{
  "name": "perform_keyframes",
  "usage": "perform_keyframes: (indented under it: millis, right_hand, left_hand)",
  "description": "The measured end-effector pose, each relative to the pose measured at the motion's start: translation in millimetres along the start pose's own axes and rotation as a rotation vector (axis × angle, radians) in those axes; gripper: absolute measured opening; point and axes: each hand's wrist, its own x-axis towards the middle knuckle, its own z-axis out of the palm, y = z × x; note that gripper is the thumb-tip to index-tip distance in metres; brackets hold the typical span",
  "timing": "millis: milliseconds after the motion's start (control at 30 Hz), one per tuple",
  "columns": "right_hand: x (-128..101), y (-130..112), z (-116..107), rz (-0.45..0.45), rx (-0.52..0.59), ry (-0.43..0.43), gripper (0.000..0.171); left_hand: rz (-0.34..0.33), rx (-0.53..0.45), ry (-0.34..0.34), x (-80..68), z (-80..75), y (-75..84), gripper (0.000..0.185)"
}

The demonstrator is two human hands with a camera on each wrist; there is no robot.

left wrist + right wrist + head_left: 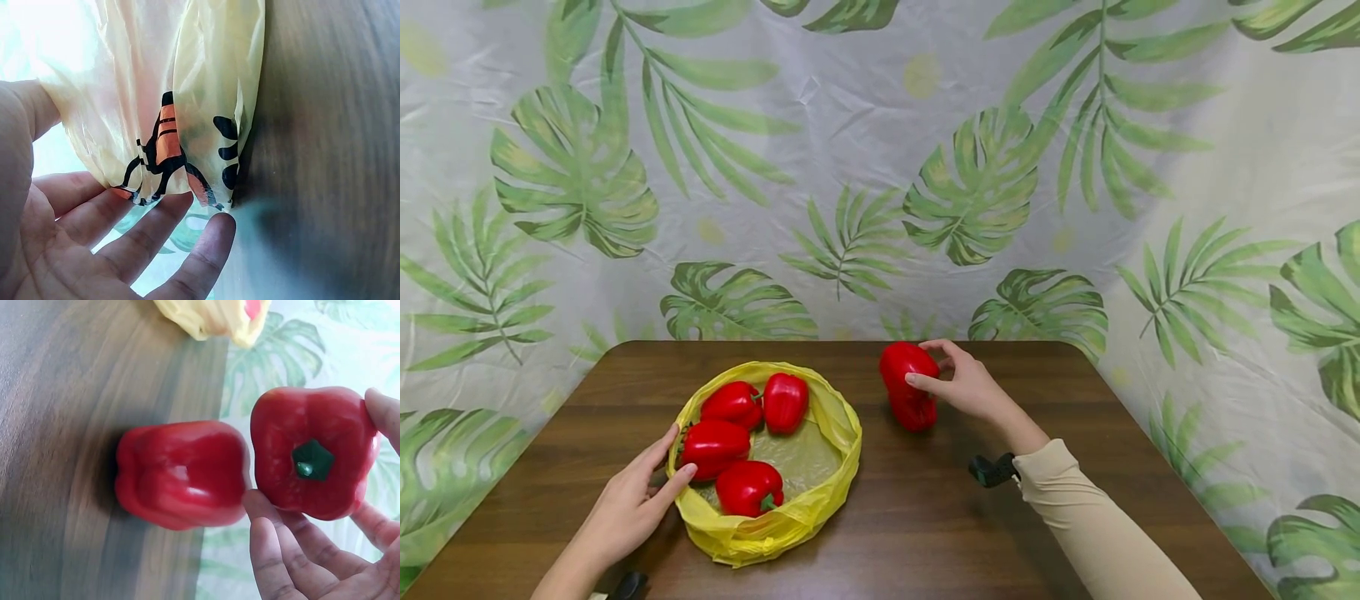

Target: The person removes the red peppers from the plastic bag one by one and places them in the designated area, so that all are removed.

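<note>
A yellow plastic bag (842,433) lies open on the brown table (925,533) with several red peppers (748,487) inside. My left hand (673,454) rests against the bag's near-left rim, fingers straight. In the left wrist view the open palm (125,237) sits beside the bag's printed wall (187,94). My right hand (934,367) grips a red pepper (904,360) at the back middle of the table. Its green stem (310,460) faces the right wrist camera, with my fingers (275,550) curled round it. Another red pepper (181,475) lies on the wood right beside it (913,412).
A leaf-print sheet (865,167) hangs behind and around the table. The table's rounded far corners and right edge (1150,433) show. Bare wood lies between the bag and my right forearm (1090,517). A black wrist mount (992,471) sits on that arm.
</note>
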Motion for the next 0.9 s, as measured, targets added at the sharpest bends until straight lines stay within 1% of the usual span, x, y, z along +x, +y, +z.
perform_keyframes:
  millis: [167,333,533,633,900]
  right_hand:
    - [0,5,-6,0.007,-0.01,0.009,0.067]
    - [1,9,-12,0.015,0.033,0.002,0.07]
    - [0,14,-18,0.017,0.013,0.038,0.068]
    - [0,18,-20,0.028,0.006,0.054,0.069]
    - [-3,29,-28,0.081,-0.007,0.085,0.07]
  left_hand:
    - [0.001,0.005,0.002,-0.2,-0.3,-0.7,0.077]
    - [0.007,0.011,0.008,-0.6,-0.9,-1.2,0.077]
    - [0.011,0.01,0.012,-1.5,-1.9,-1.5,0.077]
    - [0.008,0.013,0.015,-1.3,-2.0,-1.8,0.076]
    - [0.026,0.001,0.018,1.6,0.9,-2.9,0.074]
